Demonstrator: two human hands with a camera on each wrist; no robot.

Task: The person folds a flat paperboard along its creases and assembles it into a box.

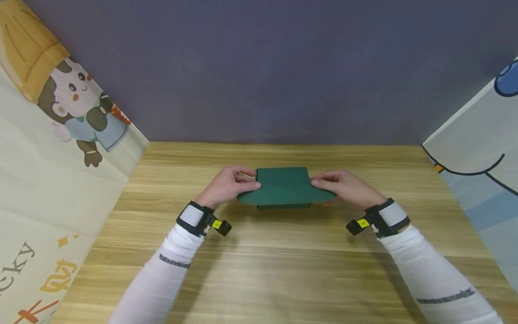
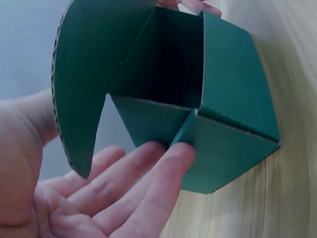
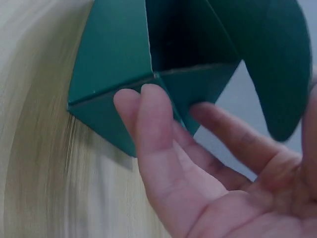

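Note:
A green cardboard box (image 1: pixel 283 206) stands on the wooden table, its wide lid flap (image 1: pixel 285 186) raised at an angle toward me. Both wrist views show the box's front gaping below the lid, its inside dark. My left hand (image 1: pixel 229 185) is at the left side of the box; its thumb touches the lid and fairly straight fingers (image 2: pixel 143 198) rest against the side panel. At the opposite side, my right hand (image 1: pixel 344 185) has its thumb by the lid edge. Its extended fingers (image 3: pixel 157 129) touch the right side panel.
The wooden table (image 1: pixel 283 270) extends around the box. A dark grey-blue panel (image 1: pixel 283 72) rises behind it. Printed cloths, one with a cartoon figure (image 1: pixel 81 99), border the left and right sides. Each wrist wears a black strap with a small camera.

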